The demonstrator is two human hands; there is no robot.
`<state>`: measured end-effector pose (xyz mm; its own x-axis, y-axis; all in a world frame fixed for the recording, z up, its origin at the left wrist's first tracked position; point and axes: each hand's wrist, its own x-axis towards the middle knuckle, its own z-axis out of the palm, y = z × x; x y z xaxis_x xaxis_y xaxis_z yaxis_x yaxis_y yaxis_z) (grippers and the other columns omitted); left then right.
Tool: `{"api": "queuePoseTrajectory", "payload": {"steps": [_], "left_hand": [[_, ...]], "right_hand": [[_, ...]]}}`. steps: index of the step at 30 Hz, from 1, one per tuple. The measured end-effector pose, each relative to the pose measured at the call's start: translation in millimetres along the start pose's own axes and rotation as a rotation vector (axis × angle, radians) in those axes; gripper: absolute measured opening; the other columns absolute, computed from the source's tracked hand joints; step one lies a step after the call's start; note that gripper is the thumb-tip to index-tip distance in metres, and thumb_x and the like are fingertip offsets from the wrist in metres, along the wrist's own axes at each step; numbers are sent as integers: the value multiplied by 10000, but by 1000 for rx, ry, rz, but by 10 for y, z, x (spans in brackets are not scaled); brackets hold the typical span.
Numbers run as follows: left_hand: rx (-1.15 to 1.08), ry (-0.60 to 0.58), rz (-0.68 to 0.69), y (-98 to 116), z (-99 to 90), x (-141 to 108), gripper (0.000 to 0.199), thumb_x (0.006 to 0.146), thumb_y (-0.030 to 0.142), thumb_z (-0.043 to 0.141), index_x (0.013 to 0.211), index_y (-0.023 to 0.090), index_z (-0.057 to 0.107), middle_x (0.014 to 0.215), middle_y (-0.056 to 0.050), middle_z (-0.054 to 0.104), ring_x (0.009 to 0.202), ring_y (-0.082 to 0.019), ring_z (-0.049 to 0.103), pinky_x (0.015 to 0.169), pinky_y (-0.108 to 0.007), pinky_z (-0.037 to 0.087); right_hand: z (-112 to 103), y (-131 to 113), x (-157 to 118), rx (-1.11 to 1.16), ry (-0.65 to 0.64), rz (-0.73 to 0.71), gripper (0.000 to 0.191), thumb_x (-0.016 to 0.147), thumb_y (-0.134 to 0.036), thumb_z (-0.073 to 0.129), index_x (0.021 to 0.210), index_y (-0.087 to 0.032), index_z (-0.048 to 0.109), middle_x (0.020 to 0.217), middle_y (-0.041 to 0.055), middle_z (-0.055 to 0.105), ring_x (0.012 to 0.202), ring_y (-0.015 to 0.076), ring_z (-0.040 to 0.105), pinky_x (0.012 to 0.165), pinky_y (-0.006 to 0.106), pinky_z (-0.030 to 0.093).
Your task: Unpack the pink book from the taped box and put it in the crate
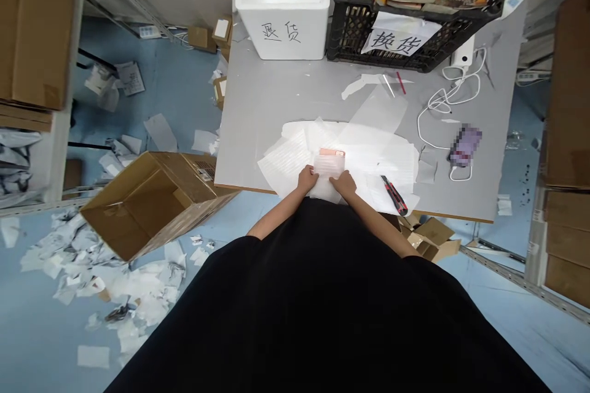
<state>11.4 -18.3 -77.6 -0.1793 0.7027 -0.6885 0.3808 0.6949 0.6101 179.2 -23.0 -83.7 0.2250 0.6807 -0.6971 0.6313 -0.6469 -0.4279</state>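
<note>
Two bare hands sit side by side at the near edge of the grey bench (258, 104). The left hand (308, 179) and the right hand (345, 185) both lie on a folded white foam wrap (328, 171), fingers curved down against it, neither one clenched into a fist; whether they are pinching it I cannot tell. A small salmon-pink flat item (332, 153) lies at the wrap's far end, just beyond the hands and partly covered by it. Loose white foam sheets (385, 159) spread beneath and around the wrap. Just right of the right hand, a red-and-black utility knife (394, 194) lies on the sheets.

Farther right on the bench are a white charging cable (442, 101) and a pixelated purple phone (466, 145). At the far edge stand a white foam box (281, 9) marked 退货 and a black plastic crate (415, 31) of books, with a paper sign (401, 37) reading 换货 on its front. Left of the bench, an open cardboard box (152, 202) lies tipped over on the blue floor (138, 92), among torn paper scraps (96, 273).
</note>
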Motion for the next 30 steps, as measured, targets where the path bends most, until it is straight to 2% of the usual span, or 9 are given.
{"api": "queuePoseTrajectory", "payload": {"steps": [3, 5, 13, 19, 21, 24, 27, 28, 30], "left_hand": [[22, 24, -3, -33, 21, -69, 229, 780, 193, 690, 987, 217, 594, 864, -16, 631, 918, -205, 613, 933, -321, 447], [30, 41, 1, -39, 26, -93, 200, 786, 223, 694, 960, 222, 594, 854, -12, 628, 906, -202, 609, 922, -318, 451], [99, 106, 66, -4, 41, -195, 132, 808, 241, 670, 915, 211, 599, 930, -51, 647, 951, -230, 598, 934, -345, 446], [88, 118, 229, 130, 97, -377, 106, 870, 247, 573, 926, 213, 656, 954, -47, 683, 935, -214, 609, 943, -337, 465], [-21, 50, 272, 196, 176, -414, 176, 902, 278, 528, 946, 213, 685, 966, -36, 704, 939, -201, 620, 949, -328, 473], [-197, -152, 202, 291, 342, -435, 328, 947, 328, 423, 1011, 184, 710, 1028, -47, 722, 962, -197, 638, 908, -320, 507], [-171, -307, 202, 345, 474, -443, 393, 953, 317, 372, 1092, 158, 704, 1087, -63, 716, 1002, -189, 642, 929, -315, 515], [-81, -299, 249, 350, 498, -447, 373, 942, 304, 402, 1116, 161, 699, 1124, -65, 704, 1046, -191, 630, 979, -319, 499], [165, -186, 325, 345, 517, -453, 343, 909, 285, 492, 1177, 168, 672, 1234, -86, 649, 1166, -222, 574, 1074, -344, 446]], "right_hand": [[18, -44, -26, -84, 142, -96, 623, 713, -336, 712, 1212, -104, 420, 1299, 212, 432, 1271, 342, 399, 1106, 522, 372], [11, -56, -43, -57, 169, -187, 611, 727, -336, 686, 1220, -110, 405, 1305, 197, 416, 1267, 321, 382, 1106, 502, 379], [-45, -69, -128, -131, 23, -396, 469, 831, -329, 571, 1223, -107, 437, 1300, 161, 401, 1239, 268, 358, 1131, 451, 347], [-124, -100, -166, 39, 29, -338, 536, 860, -495, 569, 1236, -126, 471, 1278, 140, 456, 1190, 216, 436, 1132, 383, 363], [-185, -133, -180, 147, 25, -294, 590, 863, -587, 547, 1235, -135, 475, 1287, 133, 472, 1125, 184, 489, 1073, 331, 410], [-305, -153, -191, 247, 46, -220, 646, 831, -657, 561, 1214, -142, 491, 1265, 115, 519, 1020, 148, 537, 988, 275, 444], [-445, -84, -157, 217, 104, -138, 504, 844, -529, 566, 1155, -133, 537, 1140, 93, 589, 973, 150, 548, 973, 270, 441], [-496, -38, -133, 192, 127, -112, 437, 855, -466, 543, 1132, -128, 556, 1101, 92, 601, 968, 157, 550, 976, 279, 441], [-602, 84, -70, 129, 186, -67, 347, 862, -358, 491, 1090, -117, 590, 1055, 99, 611, 966, 171, 556, 987, 299, 440]]}}
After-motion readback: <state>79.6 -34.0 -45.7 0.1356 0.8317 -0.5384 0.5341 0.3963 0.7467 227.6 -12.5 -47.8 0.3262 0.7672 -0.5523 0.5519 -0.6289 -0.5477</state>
